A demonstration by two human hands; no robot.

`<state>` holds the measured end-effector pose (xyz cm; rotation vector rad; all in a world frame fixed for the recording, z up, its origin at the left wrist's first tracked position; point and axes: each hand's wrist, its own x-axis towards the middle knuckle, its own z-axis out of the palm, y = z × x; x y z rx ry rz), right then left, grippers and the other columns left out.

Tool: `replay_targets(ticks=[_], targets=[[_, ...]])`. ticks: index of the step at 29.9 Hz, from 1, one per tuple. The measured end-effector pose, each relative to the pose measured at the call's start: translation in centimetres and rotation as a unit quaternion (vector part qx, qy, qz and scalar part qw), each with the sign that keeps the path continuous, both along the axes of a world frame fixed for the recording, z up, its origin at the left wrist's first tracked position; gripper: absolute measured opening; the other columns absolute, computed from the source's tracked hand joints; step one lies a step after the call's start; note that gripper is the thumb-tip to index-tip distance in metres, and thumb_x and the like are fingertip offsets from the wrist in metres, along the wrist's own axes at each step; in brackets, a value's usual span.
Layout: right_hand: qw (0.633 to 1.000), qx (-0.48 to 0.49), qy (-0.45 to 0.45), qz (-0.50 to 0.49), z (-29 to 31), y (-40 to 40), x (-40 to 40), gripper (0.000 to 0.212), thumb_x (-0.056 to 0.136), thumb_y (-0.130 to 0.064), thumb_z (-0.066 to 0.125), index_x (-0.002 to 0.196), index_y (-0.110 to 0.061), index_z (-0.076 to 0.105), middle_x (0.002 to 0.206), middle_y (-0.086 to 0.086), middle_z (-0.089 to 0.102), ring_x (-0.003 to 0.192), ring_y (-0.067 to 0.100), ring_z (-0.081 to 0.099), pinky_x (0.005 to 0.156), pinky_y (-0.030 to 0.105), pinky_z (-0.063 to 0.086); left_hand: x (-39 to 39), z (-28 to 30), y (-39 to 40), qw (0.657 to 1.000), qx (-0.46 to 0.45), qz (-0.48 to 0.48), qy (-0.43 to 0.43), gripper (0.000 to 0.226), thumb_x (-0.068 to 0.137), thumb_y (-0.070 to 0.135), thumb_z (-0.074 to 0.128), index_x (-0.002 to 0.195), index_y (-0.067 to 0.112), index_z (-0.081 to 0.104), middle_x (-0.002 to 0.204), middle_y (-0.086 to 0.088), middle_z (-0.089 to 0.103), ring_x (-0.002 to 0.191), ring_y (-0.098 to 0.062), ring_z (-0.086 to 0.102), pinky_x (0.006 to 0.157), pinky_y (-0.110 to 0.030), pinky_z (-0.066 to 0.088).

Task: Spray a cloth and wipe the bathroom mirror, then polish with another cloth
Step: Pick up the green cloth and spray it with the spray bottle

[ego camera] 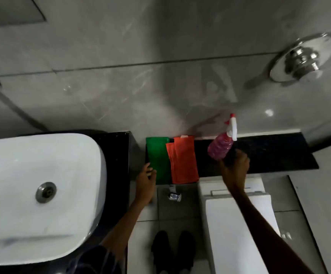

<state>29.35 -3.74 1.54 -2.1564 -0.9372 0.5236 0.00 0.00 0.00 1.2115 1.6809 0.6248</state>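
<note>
A green cloth (157, 159) and an orange cloth (183, 161) lie side by side on the black ledge (275, 153), the orange one overlapping the green one's right edge. My left hand (146, 181) hovers at the green cloth's near left corner, fingers apart, holding nothing. My right hand (234, 169) grips the base of a spray bottle (221, 145) of pink liquid with a white trigger head and red nozzle, tilted above the ledge right of the cloths. A corner of the mirror (12, 8) shows at the top left.
A white basin (38, 194) on a black counter fills the left. A white toilet (239, 230) stands below the ledge at right. A chrome flush button (303, 58) is on the tiled wall. My dark shoes (172, 250) stand on the floor tiles.
</note>
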Motion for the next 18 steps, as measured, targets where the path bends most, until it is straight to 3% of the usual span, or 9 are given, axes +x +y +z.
replay_targets(ticks=[2,4,5,9,13,15,18], targets=[[0.999,0.038,0.023,-0.024,-0.1,2.8,1.6,0.057,0.071,-0.041,0.085,0.118,-0.017,0.063,0.115,0.016,0.066,0.108,0.036,0.063,0.094,0.048,0.056,0.6,-1.4,2.1,0.998,-0.008,0.046,0.036,0.043,0.101,0.013,0.054,0.143,0.002,0.05,0.123,-0.017,0.065,0.113,-0.032,0.064,0.094,-0.042,0.052],[0.993,0.082,0.085,-0.023,0.8,6.2,2.4,0.04,0.077,-0.033,0.085,0.108,-0.038,0.061,0.11,0.005,0.068,0.099,0.025,0.068,0.087,0.041,0.059,1.4,-2.9,4.5,0.995,-0.043,0.067,0.056,0.043,0.102,0.017,0.054,0.142,0.002,0.05,0.134,-0.021,0.06,0.122,-0.036,0.061,0.1,-0.043,0.051],[0.988,0.105,0.109,-0.025,1.1,7.2,2.3,0.042,0.08,-0.028,0.085,0.108,-0.041,0.057,0.11,0.001,0.067,0.098,0.021,0.068,0.087,0.036,0.059,1.8,-3.6,5.1,0.994,-0.057,0.061,0.067,0.045,0.102,0.018,0.054,0.143,0.001,0.049,0.139,-0.023,0.057,0.124,-0.038,0.06,0.1,-0.041,0.05],[0.98,0.136,0.144,-0.029,0.9,9.5,1.8,0.033,0.087,-0.027,0.076,0.115,-0.018,0.061,0.092,-0.002,0.066,0.082,0.015,0.065,0.081,0.043,0.059,3.6,-4.6,6.1,0.983,-0.066,0.029,0.167,0.048,0.1,0.022,0.058,0.141,0.0,0.049,0.143,-0.026,0.047,0.126,-0.044,0.055,0.104,-0.046,0.046],[0.981,0.17,0.091,0.025,1.1,10.2,1.1,0.021,0.097,-0.021,0.07,0.114,-0.014,0.06,0.082,-0.012,0.063,0.07,-0.003,0.063,0.068,0.027,0.053,5.6,-5.8,6.5,0.978,-0.051,0.098,0.179,0.048,0.094,0.013,0.065,0.134,-0.004,0.047,0.134,-0.031,0.049,0.117,-0.051,0.058,0.098,-0.053,0.051],[0.98,0.179,0.065,0.062,1.4,9.9,1.1,0.017,0.1,-0.021,0.067,0.115,-0.017,0.06,0.083,-0.006,0.065,0.073,0.002,0.065,0.068,0.027,0.055,6.0,-5.9,6.9,0.978,-0.061,0.115,0.164,0.052,0.088,0.009,0.07,0.132,-0.005,0.045,0.131,-0.032,0.055,0.117,-0.05,0.059,0.096,-0.054,0.052],[0.971,0.203,0.066,0.105,1.9,9.5,1.0,0.017,0.099,-0.012,0.066,0.116,-0.013,0.064,0.097,0.01,0.069,0.087,0.018,0.07,0.076,0.042,0.059,5.4,-6.1,7.7,0.981,-0.088,0.132,0.112,0.059,0.08,0.014,0.079,0.127,-0.004,0.049,0.122,-0.03,0.066,0.111,-0.046,0.066,0.089,-0.052,0.057]])
